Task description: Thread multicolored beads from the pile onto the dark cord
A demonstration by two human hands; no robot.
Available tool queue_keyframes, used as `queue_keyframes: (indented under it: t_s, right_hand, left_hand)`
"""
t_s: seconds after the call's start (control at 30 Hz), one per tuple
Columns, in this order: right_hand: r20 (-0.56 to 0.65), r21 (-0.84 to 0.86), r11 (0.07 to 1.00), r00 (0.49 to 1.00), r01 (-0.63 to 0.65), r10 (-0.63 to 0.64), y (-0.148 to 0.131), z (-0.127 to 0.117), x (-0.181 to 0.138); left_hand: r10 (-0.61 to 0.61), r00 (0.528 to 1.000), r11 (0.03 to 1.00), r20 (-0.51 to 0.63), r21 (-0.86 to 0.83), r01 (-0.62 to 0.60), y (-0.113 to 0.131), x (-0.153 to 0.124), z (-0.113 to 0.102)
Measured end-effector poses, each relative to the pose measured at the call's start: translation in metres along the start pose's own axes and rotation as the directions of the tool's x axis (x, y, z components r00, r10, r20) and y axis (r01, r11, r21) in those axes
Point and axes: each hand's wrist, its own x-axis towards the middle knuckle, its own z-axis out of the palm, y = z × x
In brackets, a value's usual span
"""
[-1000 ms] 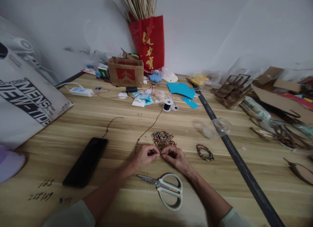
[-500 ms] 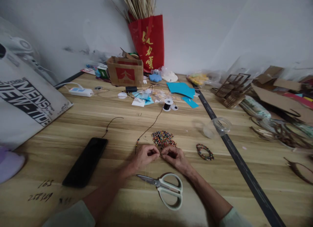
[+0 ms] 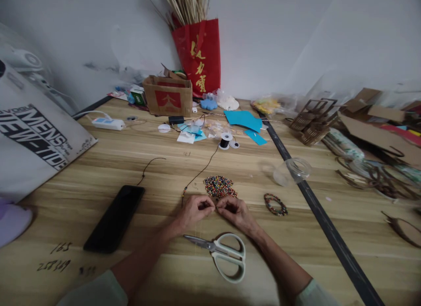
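Observation:
My left hand and my right hand rest on the wooden table, fingertips pinched together and almost touching. The left pinches a thin black cord that runs up to a small spool; a few beads sit on the cord near my hand. What the right fingers pinch is too small to make out. Just beyond my hands lies a pile of small multicoloured beads. A finished bead bracelet lies to the right.
White-handled scissors lie just below my hands. A black phone lies at the left, a clear jar on its side at the right. Farther back are a cardboard box, a red bag, blue paper and wooden parts.

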Motion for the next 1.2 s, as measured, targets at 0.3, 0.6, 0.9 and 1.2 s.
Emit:
queue_keyframes:
  t_s: [0.3, 0.6, 0.9, 1.2]
  right_hand:
    - [-0.013, 0.018, 1.000, 1.000, -0.003, 0.003, -0.0004, 0.0014, 0.0001]
    - [-0.013, 0.032, 0.999, 1.000, -0.001, 0.002, 0.0001, 0.0003, -0.0006]
    - [-0.001, 0.005, 1.000, 1.000, 0.001, -0.001, 0.0006, 0.0009, -0.0005]
    - [-0.024, 0.013, 1.000, 1.000, 0.001, -0.001, 0.0014, 0.0022, -0.0006]
  left_hand:
    - [0.003, 1.000, 1.000, -0.002, 0.016, -0.003, -0.0001, -0.0003, -0.0001]
    - [-0.008, 1.000, 1.000, -0.001, -0.005, 0.008, 0.0016, -0.0007, -0.0018]
    - [0.000, 1.000, 1.000, 0.003, -0.007, 0.000, 0.0034, -0.0007, -0.0014]
    - [-0.002, 1.000, 1.000, 0.018, -0.007, 0.002, -0.0040, 0.0000, -0.0003]
